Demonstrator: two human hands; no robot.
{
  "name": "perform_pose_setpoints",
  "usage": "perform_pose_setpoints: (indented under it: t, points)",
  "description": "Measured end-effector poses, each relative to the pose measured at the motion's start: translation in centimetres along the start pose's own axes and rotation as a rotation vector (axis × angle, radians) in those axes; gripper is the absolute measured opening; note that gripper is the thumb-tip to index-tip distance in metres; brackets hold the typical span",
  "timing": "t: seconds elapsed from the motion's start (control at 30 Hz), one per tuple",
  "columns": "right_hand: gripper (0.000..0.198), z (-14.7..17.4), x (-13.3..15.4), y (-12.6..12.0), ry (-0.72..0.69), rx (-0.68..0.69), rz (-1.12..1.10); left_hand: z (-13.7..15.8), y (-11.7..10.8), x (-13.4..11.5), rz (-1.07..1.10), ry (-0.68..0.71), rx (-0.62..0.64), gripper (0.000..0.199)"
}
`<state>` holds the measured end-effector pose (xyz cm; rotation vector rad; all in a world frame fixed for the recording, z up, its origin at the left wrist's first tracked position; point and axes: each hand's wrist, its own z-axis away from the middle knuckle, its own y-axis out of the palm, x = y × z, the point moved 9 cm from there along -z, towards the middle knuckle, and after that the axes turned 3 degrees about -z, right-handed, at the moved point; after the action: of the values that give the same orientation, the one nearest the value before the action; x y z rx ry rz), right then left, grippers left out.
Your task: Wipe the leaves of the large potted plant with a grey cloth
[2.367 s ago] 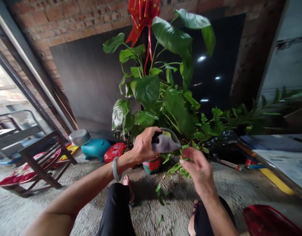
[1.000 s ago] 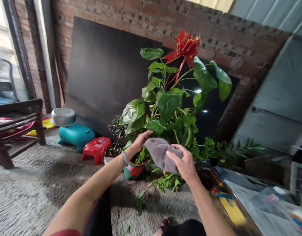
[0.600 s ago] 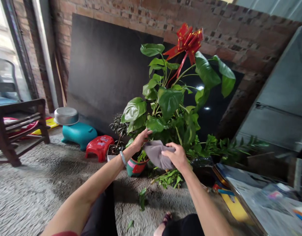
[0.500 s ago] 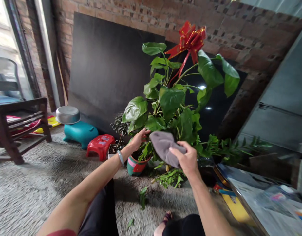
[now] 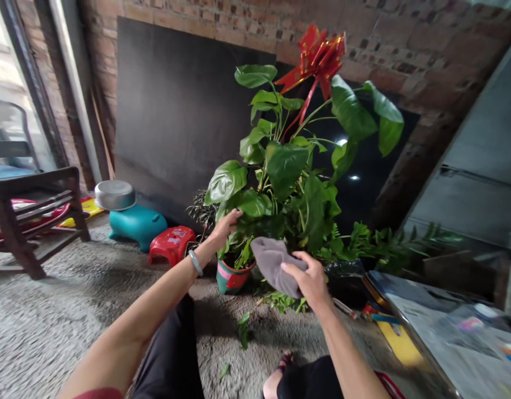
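A large potted plant [image 5: 285,166] with broad glossy green leaves stands in front of me. My left hand [image 5: 225,228], a pale bangle on its wrist, is at the plant's lower left, its fingers closed at the edge of a low leaf [image 5: 253,203]; the leaf partly hides them. In my right hand [image 5: 311,275] is a bunched grey-purple cloth [image 5: 274,266], gripped by its right end. The cloth hangs in front of the lower foliage, right of the green and red pot [image 5: 233,277]. A red ribbon bow [image 5: 317,58] tops the plant.
On the left are a dark wooden chair [image 5: 35,216], a teal animal-shaped seat [image 5: 137,226] bearing a metal basin [image 5: 115,195], and a red stool [image 5: 172,244]. A table [image 5: 422,310] with a plastic container stands at right. Dark panels [image 5: 176,111] lean on the brick wall.
My left hand has drawn left and slightly up, to the low leaf's edge. My right hand has moved the cloth slightly down and left, away from the leaves.
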<state>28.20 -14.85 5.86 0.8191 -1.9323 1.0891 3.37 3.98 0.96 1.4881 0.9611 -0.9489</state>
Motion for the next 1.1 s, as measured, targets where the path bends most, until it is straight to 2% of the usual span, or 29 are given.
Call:
perform_pose_setpoints:
  t: [0.03,0.1,0.17,0.2,0.27,0.33,0.4,0.47,0.53,0.6,0.67,0.7,0.77,0.87,0.93,1.0,1.1]
  points:
    - [0.045,-0.1,0.6,-1.5,-0.022,-0.076,-0.042,0.0,-0.5,-0.9,0.039,0.004,-0.01,0.053]
    - [0.055,-1.1,2.7,-4.3,-0.117,-0.261,-0.088,0.4,0.0,-2.4,0.134,-0.016,0.047,0.053]
    - [0.059,-2.1,4.4,-5.8,-0.225,-0.42,-0.058,1.2,1.9,-3.6,0.237,-0.045,0.164,0.056]
    - [0.058,-2.5,4.7,-5.8,-0.256,-0.453,-0.016,1.7,3.0,-4.1,0.28,-0.051,0.22,0.056]
    - [0.053,-3.0,3.8,-4.3,-0.226,-0.371,0.078,2.4,4.5,-4.4,0.337,-0.062,0.281,0.056]
    - [0.044,-2.4,1.2,-2.1,-0.099,-0.155,0.136,2.5,5.2,-3.9,0.356,-0.086,0.284,0.055]
    - [0.04,-0.7,-0.9,-1.2,0.021,-0.009,0.109,2.0,4.9,-2.6,0.349,-0.118,0.243,0.053]
    - [0.047,0.5,-0.8,-2.9,0.04,-0.08,0.03,1.3,4.1,-0.8,0.314,-0.148,0.168,0.05]
    - [0.057,0.4,1.5,-5.5,-0.051,-0.268,-0.027,0.7,3.1,1.1,0.261,-0.148,0.071,0.046]
    - [0.062,-0.6,4.6,-6.9,-0.203,-0.416,-0.028,0.3,2.3,2.5,0.195,-0.109,-0.017,0.047]
    - [0.06,-2.1,6.4,-6.0,-0.327,-0.442,0.009,0.2,1.6,3.4,0.127,-0.057,-0.084,0.051]
    - [0.058,-2.8,6.4,-4.8,-0.351,-0.4,0.039,0.1,1.3,3.7,0.094,-0.034,-0.113,0.053]
    - [0.051,-3.6,4.2,-1.5,-0.288,-0.233,0.102,-0.3,0.3,3.8,0.04,0.007,-0.172,0.053]
    - [0.042,-2.0,-2.5,2.0,-0.018,-0.037,0.115,-1.0,-1.7,2.8,-0.062,0.092,-0.283,0.051]
    - [0.042,0.2,-6.0,2.3,0.098,-0.025,0.085,-1.3,-3.0,1.5,-0.204,0.191,-0.377,0.05]
    - [0.044,2.5,-7.8,1.6,0.137,-0.053,0.04,-1.3,-3.5,0.2,-0.386,0.312,-0.457,0.049]
    - [0.046,5.7,-9.4,-0.1,0.187,-0.112,-0.038,-0.9,-1.9,-0.1,-0.6,0.483,-0.473,0.05]
